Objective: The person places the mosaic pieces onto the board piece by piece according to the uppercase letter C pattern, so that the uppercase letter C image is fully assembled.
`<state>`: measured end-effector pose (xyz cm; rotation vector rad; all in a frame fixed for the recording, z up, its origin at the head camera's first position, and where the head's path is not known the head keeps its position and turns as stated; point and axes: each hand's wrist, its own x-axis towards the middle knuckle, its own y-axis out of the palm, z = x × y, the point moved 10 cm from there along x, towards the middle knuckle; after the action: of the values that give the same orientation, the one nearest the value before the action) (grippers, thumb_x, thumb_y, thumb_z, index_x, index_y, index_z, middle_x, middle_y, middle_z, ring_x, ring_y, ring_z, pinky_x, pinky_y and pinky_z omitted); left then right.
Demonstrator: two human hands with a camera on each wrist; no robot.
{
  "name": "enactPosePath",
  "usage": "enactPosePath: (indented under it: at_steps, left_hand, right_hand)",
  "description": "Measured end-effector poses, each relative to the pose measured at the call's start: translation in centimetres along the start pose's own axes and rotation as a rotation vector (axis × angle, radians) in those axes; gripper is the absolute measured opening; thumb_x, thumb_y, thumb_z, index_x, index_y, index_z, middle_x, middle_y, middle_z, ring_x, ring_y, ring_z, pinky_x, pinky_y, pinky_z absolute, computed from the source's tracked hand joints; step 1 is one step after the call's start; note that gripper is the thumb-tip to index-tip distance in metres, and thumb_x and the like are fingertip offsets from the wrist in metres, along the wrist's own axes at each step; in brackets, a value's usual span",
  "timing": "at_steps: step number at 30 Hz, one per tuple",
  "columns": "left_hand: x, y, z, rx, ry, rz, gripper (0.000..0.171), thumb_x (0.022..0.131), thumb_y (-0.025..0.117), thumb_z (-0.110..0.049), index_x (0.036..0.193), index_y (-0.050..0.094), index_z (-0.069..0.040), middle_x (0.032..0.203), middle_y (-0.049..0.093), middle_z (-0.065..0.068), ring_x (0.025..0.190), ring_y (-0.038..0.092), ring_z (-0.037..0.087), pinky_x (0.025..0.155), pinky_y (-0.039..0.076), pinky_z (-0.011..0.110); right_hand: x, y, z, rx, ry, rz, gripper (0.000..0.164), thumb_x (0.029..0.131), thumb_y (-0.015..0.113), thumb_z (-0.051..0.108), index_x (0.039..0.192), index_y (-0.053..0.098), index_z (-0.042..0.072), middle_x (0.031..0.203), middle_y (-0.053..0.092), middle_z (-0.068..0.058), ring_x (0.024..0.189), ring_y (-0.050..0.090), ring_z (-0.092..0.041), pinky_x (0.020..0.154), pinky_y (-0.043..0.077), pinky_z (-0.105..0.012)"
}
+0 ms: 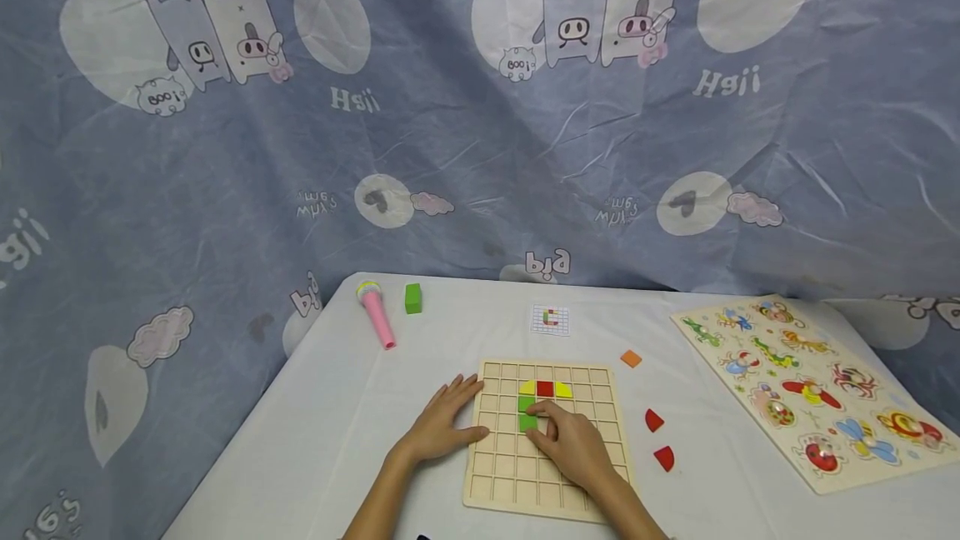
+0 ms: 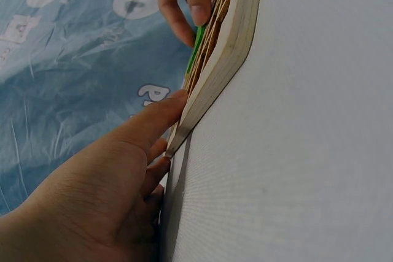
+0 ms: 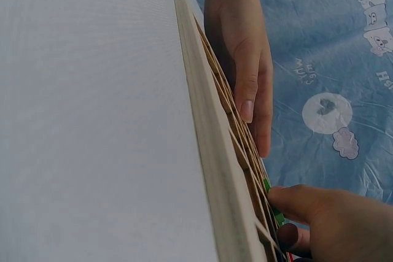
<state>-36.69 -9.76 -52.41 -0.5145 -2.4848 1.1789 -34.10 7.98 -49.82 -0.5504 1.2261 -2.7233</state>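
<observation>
A wooden grid board [image 1: 551, 494] lies flat on the table. At its left edge my left hand [image 1: 442, 423] rests with the fingers spread; its thumb touches the rim. My right hand [image 1: 573, 444] reaches over the board, index finger and thumb pinching the lower green square tile [image 1: 528, 423] in the grid. Directly above sits another green square tile [image 1: 527, 403]. The row over that holds a yellow quarter-round tile [image 1: 527, 388], a red square tile [image 1: 544, 389] and a second yellow quarter-round tile [image 1: 562, 390]. The right wrist view shows the thumb [image 3: 295, 202] against green.
Right of the board lie two red quarter-round tiles [image 1: 654, 421] and an orange square tile [image 1: 631, 358]. A pattern card [image 1: 551, 319] is behind it. A pink toy microphone [image 1: 377, 319] and green block [image 1: 413, 298] stand back left; an insect puzzle board [image 1: 813, 394] lies far right.
</observation>
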Motion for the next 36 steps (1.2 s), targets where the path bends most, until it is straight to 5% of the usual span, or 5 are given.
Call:
enactPosePath:
  at_steps: [23,36]
  left_hand:
    - [0.0,-0.2,-0.2,0.005,-0.007,0.008,0.076,0.082,0.061,-0.051,0.144,0.034,-0.014,0.15,0.027,0.002,0.139,0.013,0.025,0.112,0.008,0.045]
    - [0.1,-0.1,-0.2,0.004,-0.007,0.009,0.076,0.082,0.062,-0.05,0.143,0.034,-0.014,0.15,0.027,0.003,0.139,0.014,0.026,0.112,0.008,0.046]
  right_hand:
    - [0.1,-0.6,0.0,0.056,0.032,0.023,0.023,0.08,0.073,0.024,0.102,0.065,0.021,0.051,0.041,0.014,0.043,0.036,-0.002,0.041,0.031,-0.02]
    - [0.1,-6.2,-2.4,0.041,0.076,-0.029,0.024,0.084,0.068,0.021,0.108,0.064,0.018,0.057,0.043,0.009,0.045,0.035,-0.004,0.041,0.031,-0.02]
